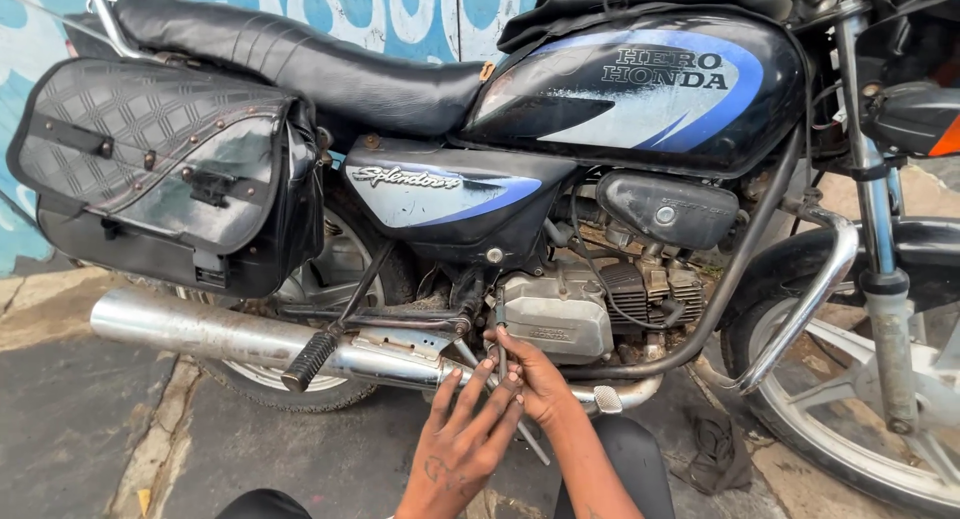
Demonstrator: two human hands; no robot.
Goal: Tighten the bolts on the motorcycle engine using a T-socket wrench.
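Cracked grey pavement, black-and-blue motorcycle [560, 129]: left hand [462, 449] splayed wide, right hand [535, 374] pinching thin metal tool [500, 351] beside silver engine casing [555, 314]; best kept steady

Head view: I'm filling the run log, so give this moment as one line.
left hand: open, fingers spread, by exhaust pipe | right hand: grips thin metal tool below engine | motorcycle: parked

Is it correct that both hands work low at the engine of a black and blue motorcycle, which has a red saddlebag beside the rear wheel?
Not quite: the saddlebag is black, not red, as the head view shows. The rest holds: the left hand and right hand work low at the engine of the black and blue motorcycle, and the bag hangs beside the rear wheel.
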